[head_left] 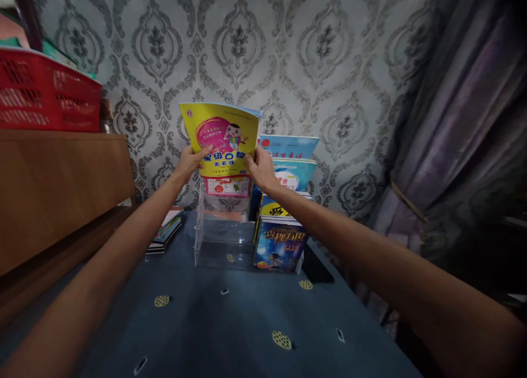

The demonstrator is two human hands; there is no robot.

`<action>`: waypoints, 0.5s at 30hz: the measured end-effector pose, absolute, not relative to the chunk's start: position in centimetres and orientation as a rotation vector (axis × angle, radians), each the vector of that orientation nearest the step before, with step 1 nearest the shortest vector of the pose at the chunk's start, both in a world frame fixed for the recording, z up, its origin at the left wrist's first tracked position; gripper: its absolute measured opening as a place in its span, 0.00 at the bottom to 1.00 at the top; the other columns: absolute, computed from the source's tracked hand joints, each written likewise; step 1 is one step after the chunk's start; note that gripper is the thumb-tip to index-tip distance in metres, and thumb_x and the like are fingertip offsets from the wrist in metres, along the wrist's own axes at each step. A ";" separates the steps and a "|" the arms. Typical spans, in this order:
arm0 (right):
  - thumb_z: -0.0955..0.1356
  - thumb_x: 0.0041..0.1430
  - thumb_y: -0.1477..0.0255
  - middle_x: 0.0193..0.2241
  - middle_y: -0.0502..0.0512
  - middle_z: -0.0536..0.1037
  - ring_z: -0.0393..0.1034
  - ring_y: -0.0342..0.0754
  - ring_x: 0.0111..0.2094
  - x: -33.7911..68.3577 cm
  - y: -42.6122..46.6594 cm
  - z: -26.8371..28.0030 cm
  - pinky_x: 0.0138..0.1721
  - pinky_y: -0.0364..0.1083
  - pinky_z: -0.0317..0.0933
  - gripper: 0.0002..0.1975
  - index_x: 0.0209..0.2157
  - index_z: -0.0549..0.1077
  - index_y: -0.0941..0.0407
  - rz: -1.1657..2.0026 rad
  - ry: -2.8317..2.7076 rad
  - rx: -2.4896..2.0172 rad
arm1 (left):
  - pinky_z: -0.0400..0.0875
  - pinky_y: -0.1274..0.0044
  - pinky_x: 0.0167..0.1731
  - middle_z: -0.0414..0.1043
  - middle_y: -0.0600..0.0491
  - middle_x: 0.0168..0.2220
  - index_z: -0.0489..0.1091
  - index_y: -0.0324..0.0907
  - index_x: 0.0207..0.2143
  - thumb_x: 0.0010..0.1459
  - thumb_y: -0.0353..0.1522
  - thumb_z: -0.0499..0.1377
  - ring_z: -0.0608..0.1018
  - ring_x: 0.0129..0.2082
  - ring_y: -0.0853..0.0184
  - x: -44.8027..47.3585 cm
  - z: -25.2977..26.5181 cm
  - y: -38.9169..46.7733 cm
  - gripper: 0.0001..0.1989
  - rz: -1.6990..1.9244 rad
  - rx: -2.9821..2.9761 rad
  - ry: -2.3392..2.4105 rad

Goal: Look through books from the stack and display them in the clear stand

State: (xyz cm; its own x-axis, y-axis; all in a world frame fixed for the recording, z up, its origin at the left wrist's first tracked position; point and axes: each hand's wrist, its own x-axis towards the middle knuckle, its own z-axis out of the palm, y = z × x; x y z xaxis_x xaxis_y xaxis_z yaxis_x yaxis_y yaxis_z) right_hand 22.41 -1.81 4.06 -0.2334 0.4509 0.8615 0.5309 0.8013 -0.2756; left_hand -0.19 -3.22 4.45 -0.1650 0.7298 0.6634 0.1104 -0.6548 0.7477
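Both my hands grip a thin yellow workbook (pixel 242 120) with a pink circle and a cartoon child on its cover. My left hand (pixel 191 161) is closed on its left edge and my right hand (pixel 260 168) on its lower right corner. The workbook is upright above the left half of a clear acrylic book rack (pixel 198 229). Just under it shows the lower part of a pink-bordered booklet (pixel 228 187). On the rack's right half stand a blue book (pixel 280 246), a yellow-covered book (pixel 272 206) and light-blue books (pixel 296 147) behind, partly hidden by my right arm.
A small stack of books (pixel 168 232) lies left of the rack. A dark flat object (pixel 319 265) lies at its right. The blue patterned cloth (pixel 230 334) covers the surface. A red basket (pixel 49 92) sits on a wooden cabinet (pixel 61 191); a curtain (pixel 436 125) hangs at right.
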 end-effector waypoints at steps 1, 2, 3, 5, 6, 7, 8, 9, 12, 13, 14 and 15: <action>0.59 0.59 0.72 0.40 0.62 0.78 0.71 0.57 0.40 22.4 -2.0 4.1 0.44 0.56 0.66 0.14 0.45 0.69 0.55 -0.099 -1.854 -0.784 | 0.64 0.83 0.19 0.80 0.49 0.33 0.75 0.38 0.36 0.39 0.52 0.71 0.78 0.28 0.66 -0.2 4.3 -3.0 0.30 1.877 1.663 0.945; 0.60 0.57 0.73 0.39 0.63 0.79 0.71 0.58 0.40 22.4 -2.2 4.1 0.44 0.56 0.66 0.13 0.43 0.70 0.56 -0.110 -1.845 -0.822 | 0.64 0.83 0.19 0.80 0.49 0.33 0.74 0.38 0.36 0.39 0.51 0.71 0.78 0.28 0.67 -0.2 4.1 -2.8 0.29 1.881 1.663 0.934; 0.61 0.56 0.74 0.38 0.64 0.79 0.71 0.59 0.39 22.4 -2.3 4.2 0.44 0.57 0.66 0.13 0.42 0.71 0.56 -0.120 -1.844 -0.855 | 0.64 0.83 0.19 0.79 0.50 0.33 0.74 0.39 0.36 0.40 0.51 0.71 0.77 0.27 0.68 -0.2 3.9 -2.6 0.29 1.887 1.662 0.922; 0.62 0.53 0.75 0.37 0.65 0.79 0.72 0.61 0.39 22.4 -2.3 4.5 0.43 0.58 0.66 0.12 0.39 0.72 0.56 -0.126 -1.859 -0.900 | 0.64 0.83 0.19 0.79 0.50 0.33 0.74 0.39 0.37 0.40 0.50 0.71 0.77 0.28 0.68 -0.1 3.6 -2.4 0.28 1.906 1.664 0.900; 0.63 0.52 0.75 0.36 0.64 0.79 0.72 0.61 0.39 22.4 -2.2 4.8 0.43 0.58 0.66 0.12 0.39 0.72 0.56 -0.121 -1.860 -0.912 | 0.64 0.84 0.19 0.79 0.50 0.34 0.74 0.39 0.38 0.40 0.49 0.71 0.77 0.28 0.68 -0.1 3.5 -2.2 0.28 1.917 1.669 0.888; 0.63 0.51 0.76 0.36 0.64 0.79 0.72 0.61 0.39 22.5 -2.1 5.0 0.43 0.58 0.66 0.12 0.38 0.72 0.56 -0.112 -1.856 -0.919 | 0.64 0.84 0.19 0.79 0.50 0.34 0.74 0.39 0.38 0.41 0.49 0.70 0.77 0.29 0.68 0.0 3.4 -2.1 0.27 1.926 1.675 0.876; 0.63 0.50 0.76 0.36 0.64 0.79 0.72 0.61 0.39 22.5 -2.0 5.2 0.43 0.58 0.66 0.12 0.38 0.72 0.56 -0.104 -1.846 -0.917 | 0.64 0.84 0.19 0.79 0.50 0.35 0.74 0.40 0.38 0.42 0.48 0.70 0.77 0.30 0.68 0.0 3.3 -2.0 0.27 1.933 1.680 0.866; 0.63 0.50 0.76 0.37 0.64 0.79 0.72 0.61 0.40 22.5 -1.8 5.4 0.44 0.58 0.66 0.13 0.39 0.72 0.56 -0.099 -1.831 -0.909 | 0.64 0.84 0.20 0.79 0.50 0.36 0.73 0.40 0.39 0.43 0.47 0.70 0.78 0.31 0.67 0.1 3.3 -1.8 0.26 1.939 1.682 0.857; 0.63 0.49 0.76 0.40 0.63 0.79 0.71 0.59 0.42 22.6 -1.5 6.1 0.45 0.57 0.65 0.16 0.42 0.70 0.55 -0.096 -1.778 -0.870 | 0.67 0.83 0.22 0.79 0.50 0.38 0.73 0.41 0.39 0.44 0.44 0.69 0.79 0.35 0.65 0.4 3.3 -1.5 0.23 1.953 1.655 0.830; 0.63 0.50 0.76 0.40 0.62 0.79 0.71 0.59 0.42 22.6 -1.4 6.2 0.45 0.57 0.65 0.15 0.42 0.69 0.55 -0.095 -1.768 -0.863 | 0.68 0.83 0.23 0.79 0.50 0.39 0.73 0.41 0.39 0.44 0.44 0.69 0.79 0.36 0.65 0.5 3.3 -1.4 0.23 1.957 1.644 0.820; 0.63 0.51 0.75 0.40 0.62 0.79 0.71 0.59 0.42 22.6 -1.4 6.4 0.45 0.57 0.65 0.15 0.42 0.69 0.55 -0.092 -1.765 -0.864 | 0.69 0.83 0.24 0.79 0.49 0.40 0.73 0.41 0.40 0.44 0.44 0.69 0.79 0.37 0.64 0.6 3.3 -1.3 0.23 1.960 1.637 0.812; 0.63 0.51 0.75 0.40 0.62 0.79 0.71 0.59 0.43 22.6 -1.4 6.6 0.45 0.57 0.65 0.14 0.42 0.69 0.55 -0.089 -1.771 -0.871 | 0.70 0.82 0.25 0.79 0.49 0.41 0.72 0.41 0.40 0.44 0.43 0.68 0.79 0.38 0.64 0.6 3.2 -1.2 0.22 1.961 1.635 0.807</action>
State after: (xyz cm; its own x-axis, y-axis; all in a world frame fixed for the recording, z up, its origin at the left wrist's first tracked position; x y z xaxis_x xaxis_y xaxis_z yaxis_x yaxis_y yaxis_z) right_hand 22.65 -1.43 6.56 -0.1227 0.5095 0.8517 0.5921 0.7263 -0.3492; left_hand 0.65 -1.22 3.24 -0.1881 0.6765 0.7120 0.0209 -0.7220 0.6915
